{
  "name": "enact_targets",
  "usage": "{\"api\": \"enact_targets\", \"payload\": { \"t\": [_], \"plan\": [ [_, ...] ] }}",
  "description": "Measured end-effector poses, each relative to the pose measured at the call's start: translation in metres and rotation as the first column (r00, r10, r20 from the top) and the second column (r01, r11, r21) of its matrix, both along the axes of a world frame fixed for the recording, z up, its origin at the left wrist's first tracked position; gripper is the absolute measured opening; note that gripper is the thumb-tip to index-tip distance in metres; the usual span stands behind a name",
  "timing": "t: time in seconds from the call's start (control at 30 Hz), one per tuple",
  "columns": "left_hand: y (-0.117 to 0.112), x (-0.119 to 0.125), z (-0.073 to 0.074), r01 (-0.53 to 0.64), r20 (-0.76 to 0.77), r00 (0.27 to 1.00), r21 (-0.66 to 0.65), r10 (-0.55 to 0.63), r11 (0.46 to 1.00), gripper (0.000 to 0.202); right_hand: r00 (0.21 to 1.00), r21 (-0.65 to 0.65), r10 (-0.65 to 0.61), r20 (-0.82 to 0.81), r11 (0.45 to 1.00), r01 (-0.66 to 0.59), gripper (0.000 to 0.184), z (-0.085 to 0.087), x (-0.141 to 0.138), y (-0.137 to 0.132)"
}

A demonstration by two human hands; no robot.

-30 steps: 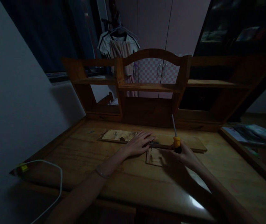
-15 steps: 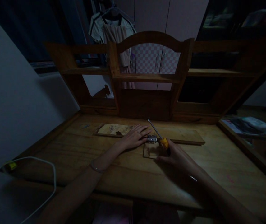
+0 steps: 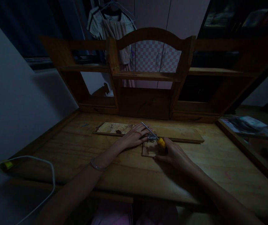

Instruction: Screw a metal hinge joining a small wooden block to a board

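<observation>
My left hand (image 3: 135, 136) lies flat with its fingers stretched out over a long wooden board (image 3: 179, 133) on the desk. Just right of its fingertips, a metal hinge (image 3: 152, 137) sits where the long board meets a small wooden piece (image 3: 148, 150). In my right hand (image 3: 171, 153) is a screwdriver (image 3: 161, 142) with a yellow handle. Its shaft slants up and to the left above the hinge, the tip raised near the left fingers. The right thumb reaches down to the small piece's right edge; whether it touches cannot be made out.
A wooden shelf unit (image 3: 145, 76) rises along the back of the desk (image 3: 115, 170). A white cable (image 3: 53, 175) hangs over the left front edge, near a yellow object (image 3: 8, 164). Small metal bits (image 3: 85, 125) lie left of the board. Papers and plastic (image 3: 251, 123) rest at right.
My right hand has shifted slightly left, and the screwdriver leans further left, its tip now nearer my left fingers. The whole view has moved a little; my left hand stays on the board.
</observation>
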State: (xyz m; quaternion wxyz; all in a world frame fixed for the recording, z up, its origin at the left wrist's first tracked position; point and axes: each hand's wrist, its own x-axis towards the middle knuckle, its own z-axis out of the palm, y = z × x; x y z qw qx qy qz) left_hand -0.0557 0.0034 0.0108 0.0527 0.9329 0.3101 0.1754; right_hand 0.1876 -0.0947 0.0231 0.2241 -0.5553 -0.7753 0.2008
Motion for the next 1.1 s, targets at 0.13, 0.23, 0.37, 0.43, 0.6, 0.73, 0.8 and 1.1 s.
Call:
{"api": "enact_targets", "payload": {
  "t": [0.13, 0.23, 0.37, 0.43, 0.6, 0.73, 0.8, 1.1],
  "plan": [
    [0.0009, 0.0003, -0.0003, 0.007, 0.001, 1.000, 0.006, -0.007, 1.000, 0.050, 1.000, 0.002, 0.013, 0.000, 1.000, -0.013, 0.053, 0.0007, 0.0014, 0.0008],
    [0.0020, 0.0003, -0.0016, 0.008, -0.002, 1.000, -0.008, -0.008, 1.000, 0.050, 1.000, -0.019, 0.018, 0.007, 1.000, -0.018, 0.054, 0.0015, 0.0019, 0.0014],
    [0.0024, -0.0002, -0.0030, -0.007, -0.008, 1.000, -0.037, 0.006, 0.999, 0.052, 0.999, -0.024, 0.051, 0.019, 0.998, -0.050, 0.057, 0.0026, 0.0020, 0.0026],
    [0.0024, -0.0005, -0.0036, -0.016, -0.008, 1.000, -0.045, 0.016, 0.999, 0.052, 0.998, -0.030, 0.057, 0.018, 0.998, -0.056, 0.058, 0.0029, 0.0022, 0.0033],
    [0.0022, -0.0009, -0.0037, 0.004, 0.008, 1.000, -0.052, -0.004, 0.999, 0.053, 0.998, -0.048, 0.060, 0.004, 0.997, -0.060, 0.058, 0.0026, 0.0028, 0.0052],
    [0.0005, -0.0003, -0.0012, 0.016, 0.032, 0.999, -0.047, -0.014, 0.999, 0.050, 0.998, -0.013, 0.065, -0.006, 0.998, -0.065, 0.055, 0.0023, 0.0039, 0.0040],
    [-0.0004, 0.0000, -0.0007, 0.034, 0.054, 0.998, -0.036, -0.032, 0.999, 0.047, 0.997, -0.002, 0.075, -0.023, 0.997, -0.075, 0.053, 0.0021, 0.0047, 0.0028],
    [-0.0001, 0.0003, -0.0037, 0.060, 0.134, 0.989, -0.002, -0.059, 0.998, 0.043, 0.993, 0.077, 0.115, -0.018, 0.991, -0.113, 0.058, -0.0038, 0.0085, 0.0040]
  ]
}}
